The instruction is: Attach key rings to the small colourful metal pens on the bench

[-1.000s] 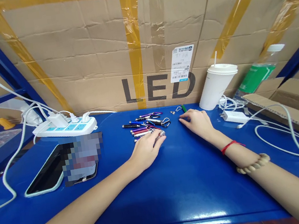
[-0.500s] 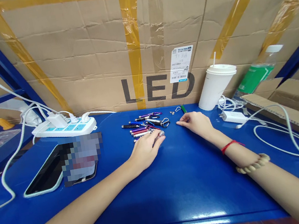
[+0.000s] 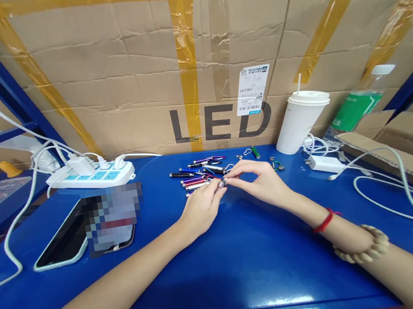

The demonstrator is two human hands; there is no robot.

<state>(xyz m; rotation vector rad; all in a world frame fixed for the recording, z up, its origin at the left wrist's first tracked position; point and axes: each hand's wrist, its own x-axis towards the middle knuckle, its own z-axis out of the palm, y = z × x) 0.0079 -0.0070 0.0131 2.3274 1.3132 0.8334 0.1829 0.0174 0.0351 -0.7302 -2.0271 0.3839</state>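
Centrally, the left hand pinches a small metal piece beside the coloured tubes, forearm slanting inward. The right hand is arched, fingertips at the piece's end; their grip cannot be told.

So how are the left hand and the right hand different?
The left hand shows a bare wrist; the right hand has a red string and a bead bracelet above it.
The left hand grips a small shiny piece; the right hand brings its thumb and forefinger to the end of that piece.
Both hands are bare and meet over the blue table.
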